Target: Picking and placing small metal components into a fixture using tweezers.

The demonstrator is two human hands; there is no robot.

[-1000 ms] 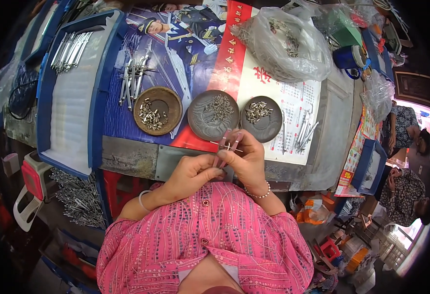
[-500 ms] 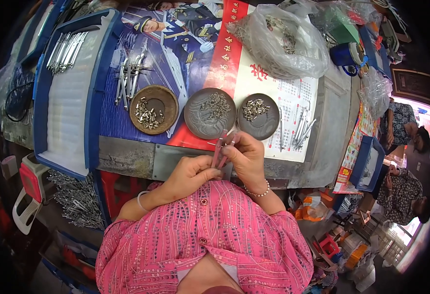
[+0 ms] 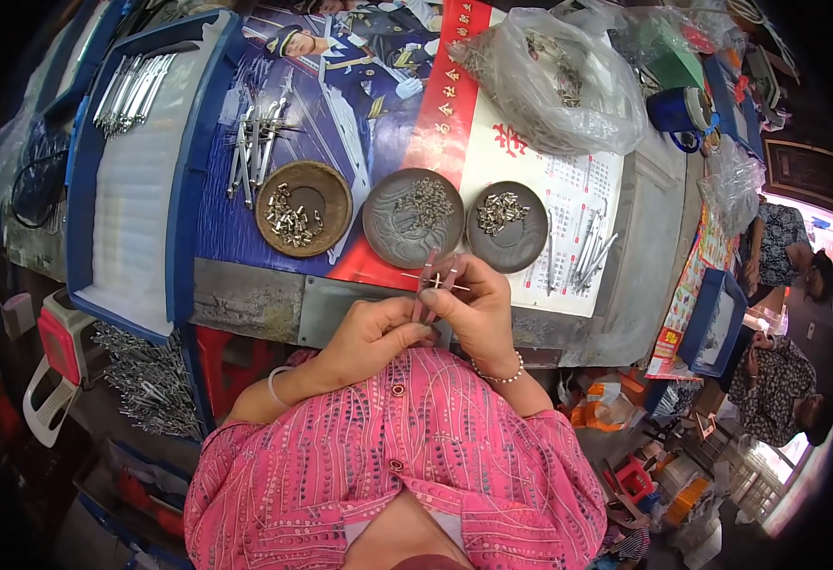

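Note:
My left hand (image 3: 378,332) is closed, pinching the lower ends of two narrow, pinkish-silver metal bars (image 3: 424,293) in front of my chest. A thin metal pin (image 3: 414,275) crosses the bars, its ends sticking out on both sides. My right hand (image 3: 478,299) is closed around the right-hand bar and the pin, its thumb pressed close to the crossing. The fingers partly hide where pin and bars meet. Just beyond sit a dark dish of tiny metal parts (image 3: 393,242), a brown bowl of short metal tubes (image 3: 269,237) and another dark dish with similar tubes (image 3: 516,255).
Bundled metal strips (image 3: 261,142) lie left of the bowls, thin rods (image 3: 591,249) to the right. A blue tray (image 3: 181,190) stands at the left. Farther back are a clear plastic bag (image 3: 616,119) and a blue mug (image 3: 678,109). Two people sit at far right.
The pin, angled and mostly covered by my right fingers before, now lies nearly level across both bars. My right thumb has shifted slightly down. The whole view has moved a little.

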